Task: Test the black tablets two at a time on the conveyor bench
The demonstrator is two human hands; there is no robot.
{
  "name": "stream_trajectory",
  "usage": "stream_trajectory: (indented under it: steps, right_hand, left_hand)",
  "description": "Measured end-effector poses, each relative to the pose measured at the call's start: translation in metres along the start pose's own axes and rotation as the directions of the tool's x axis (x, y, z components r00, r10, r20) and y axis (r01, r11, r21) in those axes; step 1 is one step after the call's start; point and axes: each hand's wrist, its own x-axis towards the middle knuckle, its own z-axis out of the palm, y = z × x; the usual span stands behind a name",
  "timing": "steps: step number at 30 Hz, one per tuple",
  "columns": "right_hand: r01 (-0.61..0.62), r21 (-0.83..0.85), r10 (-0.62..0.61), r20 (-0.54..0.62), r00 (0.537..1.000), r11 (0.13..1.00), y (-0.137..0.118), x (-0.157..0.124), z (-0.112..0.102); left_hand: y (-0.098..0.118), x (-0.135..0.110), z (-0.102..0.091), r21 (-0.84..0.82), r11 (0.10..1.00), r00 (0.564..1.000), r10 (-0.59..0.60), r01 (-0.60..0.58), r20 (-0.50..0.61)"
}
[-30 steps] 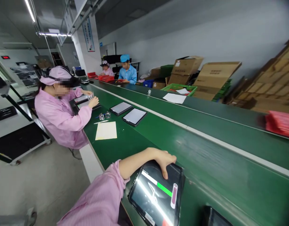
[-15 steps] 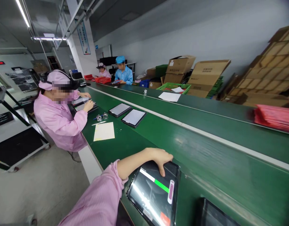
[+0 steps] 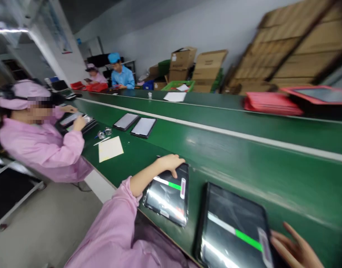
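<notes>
In the head view my left hand (image 3: pixel 171 162) lies over the far edge of a black-framed tablet (image 3: pixel 165 199), thumb on the glass and fingers curled past the rim. This tablet rests on the green bench, its lit screen showing a white and green bar. Closer to me on the right lies a second tablet (image 3: pixel 229 216) with a similar bar. My right hand (image 3: pixel 296 247) is at that tablet's right edge, slightly blurred, with its fingers stretched apart. Whether it touches the tablet I cannot tell.
Two light-screened tablets (image 3: pixel 143 127) lie farther along the green bench (image 3: pixel 215 149), near a cream sheet (image 3: pixel 110 149). A co-worker in pink (image 3: pixel 42 137) works at the left. Red sleeves (image 3: pixel 271 103) are stacked across the bench, with cardboard boxes (image 3: pixel 210 69) behind.
The view has swung right, bringing my right hand and more of the second tablet into sight. My left hand remains on the first tablet's far edge.
</notes>
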Motion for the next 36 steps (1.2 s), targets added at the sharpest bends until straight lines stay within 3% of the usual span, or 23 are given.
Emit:
stream_trajectory:
  steps: [2,3,5,6,8,10,13,15,22,25,30,33,36]
  right_hand:
    - [-0.095,0.014,0.094,0.064,0.994,0.995,-0.007,-0.008,-0.008]
    - [-0.084,0.003,0.084,0.083,0.993,0.996,-0.014,-0.012,-0.011]
    - [0.103,-0.149,-0.101,0.020,0.995,0.983,-0.032,-0.022,-0.016]
    - [0.237,-0.304,-0.239,0.032,0.971,0.923,-0.041,-0.030,-0.017]
    - [0.457,-0.494,-0.434,0.170,0.885,0.739,-0.057,-0.053,-0.014]
    - [0.640,-0.526,-0.522,0.376,0.765,0.560,-0.067,-0.084,-0.005]
    - [0.793,-0.478,-0.544,0.578,0.608,0.379,-0.073,-0.123,0.014]
    - [0.815,-0.483,-0.533,0.620,0.576,0.320,-0.073,-0.138,0.024]
    - [0.757,-0.567,-0.493,0.582,0.647,0.324,-0.073,-0.149,0.020]
    - [0.732,-0.577,-0.510,0.535,0.673,0.361,-0.072,-0.155,0.023]
    - [0.764,-0.532,-0.572,0.519,0.635,0.366,-0.072,-0.161,0.037]
    - [0.794,-0.495,-0.586,0.545,0.599,0.352,-0.076,-0.158,0.039]
    - [0.795,-0.487,-0.632,0.499,0.593,0.362,-0.083,-0.150,0.032]
  left_hand:
    - [0.005,-0.017,0.000,0.046,0.999,0.983,-0.008,0.016,-0.186]
    - [0.006,-0.030,0.002,0.052,0.998,0.948,-0.011,0.029,-0.317]
    - [0.000,-0.063,0.010,-0.093,0.993,0.850,-0.115,0.079,-0.514]
    - [-0.005,-0.082,0.018,-0.227,0.970,0.810,-0.198,0.082,-0.552]
    - [-0.016,-0.121,0.043,-0.535,0.844,0.811,-0.337,0.035,-0.479]
    - [-0.022,-0.153,0.075,-0.798,0.603,0.873,-0.389,-0.001,-0.295]
    - [-0.019,-0.176,0.117,-0.936,0.338,0.899,-0.375,-0.096,-0.227]
    - [-0.013,-0.177,0.132,-0.948,0.289,0.876,-0.412,-0.135,-0.250]
    - [-0.004,-0.167,0.138,-0.951,0.275,0.845,-0.467,-0.141,-0.261]
    - [0.004,-0.168,0.140,-0.923,0.363,0.820,-0.486,-0.124,-0.302]
    - [0.018,-0.168,0.144,-0.834,0.552,0.768,-0.535,0.005,-0.350]
    - [0.017,-0.173,0.142,-0.740,0.671,0.810,-0.460,0.049,-0.363]
    - [0.008,-0.179,0.126,-0.637,0.769,0.849,-0.373,0.058,-0.374]
